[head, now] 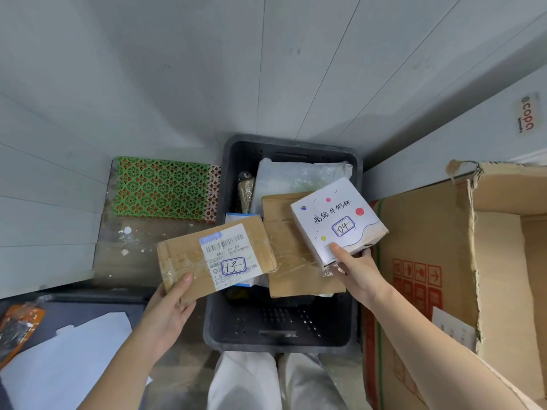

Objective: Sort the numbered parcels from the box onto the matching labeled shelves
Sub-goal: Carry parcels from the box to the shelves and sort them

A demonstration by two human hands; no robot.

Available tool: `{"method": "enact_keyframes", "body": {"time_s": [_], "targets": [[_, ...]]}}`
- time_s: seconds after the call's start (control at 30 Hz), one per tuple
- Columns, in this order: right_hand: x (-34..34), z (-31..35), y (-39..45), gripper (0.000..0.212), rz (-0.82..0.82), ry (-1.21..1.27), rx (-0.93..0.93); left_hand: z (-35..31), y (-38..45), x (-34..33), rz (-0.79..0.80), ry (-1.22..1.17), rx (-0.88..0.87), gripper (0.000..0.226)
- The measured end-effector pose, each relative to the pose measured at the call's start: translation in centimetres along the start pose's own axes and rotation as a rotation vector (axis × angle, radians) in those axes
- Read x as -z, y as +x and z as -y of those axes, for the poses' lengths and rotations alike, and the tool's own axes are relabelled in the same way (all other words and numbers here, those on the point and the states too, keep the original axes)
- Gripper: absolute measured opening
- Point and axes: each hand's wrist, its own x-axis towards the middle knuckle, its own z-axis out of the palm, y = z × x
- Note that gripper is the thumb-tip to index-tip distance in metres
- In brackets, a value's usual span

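Above the black crate, left hand fingers gripping parcel 13, right hand fingers pinching parcel 04

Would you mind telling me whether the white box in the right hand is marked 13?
No, the white box held by the right hand is marked 04; the 13 is on the brown parcel in the left hand.

A handwritten "13" is showing on the brown parcel at seven o'clock; "04" is sitting on the white box; "copa" is reading on a wall sticker at two o'clock.
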Motion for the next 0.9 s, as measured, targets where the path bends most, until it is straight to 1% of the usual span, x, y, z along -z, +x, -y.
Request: {"method": "enact_keyframes", "body": {"time_s": [0.07,0.2,0.3,0.4,0.5,0.63,0.7,0.8,0.9], "targets": [[-0.5,-0.3,-0.1,0.068,-0.024,0.004,0.032,0.1,-0.2,0.0,-0.005,0.008,0.001,0.016],[-1.7,0.1,-1.1,0.085,-0.073,-0.057,0.148,-0.2,-1.2,0.2,-0.007,0.001,-0.010,0.014],[-3.0,1.3,-2.5,0.092,-0.027,-0.083,0.190,-1.4,-2.4,0.3,-0.004,-0.003,-0.036,0.014],[-4.3,3.2,-4.2,0.091,0.004,-0.053,0.226,-3.2,-4.0,0.5,-0.001,-0.024,-0.101,0.015],[-5.4,5.2,-6.7,0.094,0.015,-0.037,0.290,-5.3,-6.9,0.8,0.027,-0.064,-0.169,0.027],[-6.9,8.2,-10.8,0.110,0.094,-0.077,0.372,-7.6,-12.3,0.9,0.044,-0.162,-0.247,0.029],[-7.4,9.5,-12.8,0.112,0.140,-0.093,0.401,-7.8,-15.0,1.1,0.036,-0.196,-0.289,0.027],[-8.0,11.0,-16.1,0.112,0.222,-0.107,0.418,-7.1,-19.5,1.4,0.027,-0.279,-0.376,0.026],[-7.6,11.4,-19.8,0.112,0.340,-0.148,0.442,-4.1,-24.7,1.8,0.059,-0.334,-0.524,0.037]]}}
